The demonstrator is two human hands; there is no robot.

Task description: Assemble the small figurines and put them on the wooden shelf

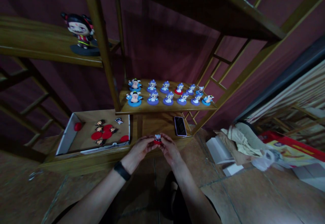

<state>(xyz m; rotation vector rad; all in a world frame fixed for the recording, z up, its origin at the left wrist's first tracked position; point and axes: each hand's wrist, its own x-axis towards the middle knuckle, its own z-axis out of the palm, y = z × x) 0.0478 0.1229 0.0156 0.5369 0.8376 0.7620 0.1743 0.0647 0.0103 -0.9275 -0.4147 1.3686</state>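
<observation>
Between my two hands is a small figurine (157, 138) with a pale grey-white top and a red round base. My left hand (143, 146) grips it from the left with the fingertips, and my right hand (169, 146) from the right. Just beyond, on the wooden shelf (162, 108), stand two rows of similar figurines, purple-haired ones (153, 97) and blue-based pig ones (134, 98). To the left, a shallow cardboard box (76, 142) holds several loose dark-haired figures (99, 123), red discs (96, 135) and a small black-and-white figure (118, 120).
A phone (180, 126) lies on the lower board, right of my hands. A larger figurine (80, 31) stands on the upper left shelf. Wooden posts (101, 41) frame the shelves. Opened boxes (220, 149), plastic bags (265, 159) and a red-yellow package (294, 149) lie at right.
</observation>
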